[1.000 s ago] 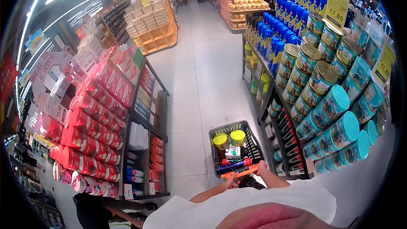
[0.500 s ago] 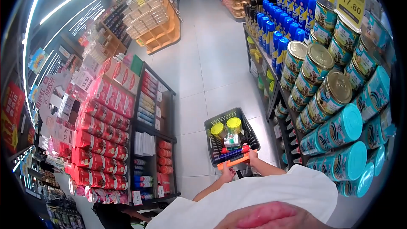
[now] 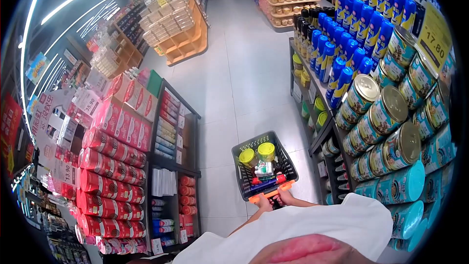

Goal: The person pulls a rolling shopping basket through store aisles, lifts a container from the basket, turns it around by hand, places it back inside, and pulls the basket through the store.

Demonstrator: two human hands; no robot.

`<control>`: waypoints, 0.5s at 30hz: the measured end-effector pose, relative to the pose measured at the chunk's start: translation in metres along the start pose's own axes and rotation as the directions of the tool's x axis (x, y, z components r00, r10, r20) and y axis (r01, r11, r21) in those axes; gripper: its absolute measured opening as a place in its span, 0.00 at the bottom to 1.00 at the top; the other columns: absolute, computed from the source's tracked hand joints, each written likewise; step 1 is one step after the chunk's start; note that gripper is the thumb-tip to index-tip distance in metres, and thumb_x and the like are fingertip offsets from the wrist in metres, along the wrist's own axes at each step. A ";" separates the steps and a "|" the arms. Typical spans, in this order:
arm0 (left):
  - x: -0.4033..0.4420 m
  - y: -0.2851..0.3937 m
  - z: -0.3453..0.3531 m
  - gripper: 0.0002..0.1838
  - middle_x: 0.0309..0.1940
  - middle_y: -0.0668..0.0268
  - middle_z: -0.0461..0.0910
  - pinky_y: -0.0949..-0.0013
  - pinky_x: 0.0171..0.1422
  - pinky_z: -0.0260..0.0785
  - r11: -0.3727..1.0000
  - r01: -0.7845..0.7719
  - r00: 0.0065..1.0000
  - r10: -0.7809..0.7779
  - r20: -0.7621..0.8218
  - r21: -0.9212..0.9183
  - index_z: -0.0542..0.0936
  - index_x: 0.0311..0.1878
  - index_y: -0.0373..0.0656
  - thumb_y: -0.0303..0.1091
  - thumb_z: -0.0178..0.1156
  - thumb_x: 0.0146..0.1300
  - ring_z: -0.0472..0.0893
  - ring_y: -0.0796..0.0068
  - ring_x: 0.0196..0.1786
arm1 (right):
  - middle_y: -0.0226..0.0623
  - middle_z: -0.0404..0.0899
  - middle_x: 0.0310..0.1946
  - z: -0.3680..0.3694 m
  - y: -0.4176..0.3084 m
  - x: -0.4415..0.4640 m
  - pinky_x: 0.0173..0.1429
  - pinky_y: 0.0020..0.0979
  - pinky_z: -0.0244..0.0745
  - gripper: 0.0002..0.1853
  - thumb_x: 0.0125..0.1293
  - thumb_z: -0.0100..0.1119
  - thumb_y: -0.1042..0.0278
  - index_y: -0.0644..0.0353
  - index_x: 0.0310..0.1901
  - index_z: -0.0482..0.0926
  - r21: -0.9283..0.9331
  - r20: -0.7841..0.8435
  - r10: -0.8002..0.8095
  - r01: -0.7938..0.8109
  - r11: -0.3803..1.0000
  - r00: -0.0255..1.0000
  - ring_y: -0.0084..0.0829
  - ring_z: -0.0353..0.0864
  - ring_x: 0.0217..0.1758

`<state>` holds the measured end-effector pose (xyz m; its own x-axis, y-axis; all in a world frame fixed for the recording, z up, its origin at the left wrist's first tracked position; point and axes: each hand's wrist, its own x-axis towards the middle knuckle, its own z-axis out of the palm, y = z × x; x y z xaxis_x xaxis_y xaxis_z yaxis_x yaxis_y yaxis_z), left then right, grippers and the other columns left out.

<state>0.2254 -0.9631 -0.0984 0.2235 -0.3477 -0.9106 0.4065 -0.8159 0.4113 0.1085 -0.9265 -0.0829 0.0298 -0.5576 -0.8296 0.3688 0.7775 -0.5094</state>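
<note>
A black basket (image 3: 237, 171) with an orange handle (image 3: 270, 192) stands low in front of me. Two tubs with yellow-green lids (image 3: 266, 150) lie inside it, beside a white and green item (image 3: 264, 168) and a red tube (image 3: 280, 179). My left hand (image 3: 264, 202) is closed around the left part of the handle. Further right on the same handle, my right hand (image 3: 284, 196) is closed too. Both hands are close together at the basket's near side.
Red packs (image 3: 112, 186) fill a display on the left. Blue spray cans (image 3: 364, 19) and stacked tins (image 3: 386, 112) crowd the right-hand display. Between them the tiled aisle (image 3: 229, 88) runs past a wooden stand (image 3: 188, 44) at the back left.
The right-hand display has come nearer and now shows larger in view. My hands have drawn closer together on the handle. The person at the lower left has nearly gone out of view.
</note>
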 end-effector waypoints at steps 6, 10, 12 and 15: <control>0.026 0.050 0.031 0.26 0.26 0.66 0.70 0.69 0.26 0.61 0.976 0.212 0.972 -0.205 0.110 -0.052 0.73 0.44 0.47 0.63 0.46 0.67 0.68 0.74 0.24 | 0.28 0.66 0.13 0.021 -0.042 0.036 0.18 0.28 0.60 0.34 0.75 0.32 0.41 0.64 0.29 0.78 -0.048 -0.185 -0.049 0.041 0.998 0.982 0.24 0.61 0.12; 0.054 0.076 0.045 0.27 0.26 0.66 0.71 0.69 0.26 0.61 0.924 0.381 0.902 -0.369 0.227 -0.013 0.73 0.45 0.46 0.64 0.46 0.67 0.67 0.74 0.24 | 0.30 0.67 0.13 0.029 -0.076 0.048 0.18 0.29 0.62 0.34 0.75 0.34 0.41 0.64 0.28 0.78 -0.050 -0.221 -0.050 0.040 0.998 0.974 0.24 0.63 0.12; 0.069 0.086 0.055 0.28 0.27 0.65 0.72 0.69 0.26 0.61 0.896 0.443 0.856 -0.432 0.283 0.025 0.73 0.45 0.45 0.64 0.46 0.67 0.67 0.74 0.25 | 0.30 0.66 0.11 0.033 -0.098 0.052 0.16 0.29 0.60 0.35 0.75 0.34 0.40 0.64 0.25 0.77 0.027 -0.198 -0.024 0.030 0.999 0.980 0.26 0.63 0.10; 0.102 0.097 0.067 0.32 0.28 0.67 0.73 0.68 0.29 0.60 0.913 0.398 0.820 -0.398 0.410 0.090 0.77 0.43 0.46 0.68 0.43 0.67 0.65 0.74 0.27 | 0.30 0.65 0.10 0.039 -0.122 0.067 0.14 0.27 0.58 0.33 0.75 0.35 0.40 0.62 0.24 0.74 0.028 -0.171 -0.044 0.050 0.998 0.984 0.25 0.63 0.09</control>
<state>0.2280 -1.1089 -0.1540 -0.3419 -0.1500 -0.9277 0.3808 -0.9246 0.0092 0.1021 -1.0702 -0.0674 -0.1457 -0.5335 -0.8331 0.3959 0.7403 -0.5433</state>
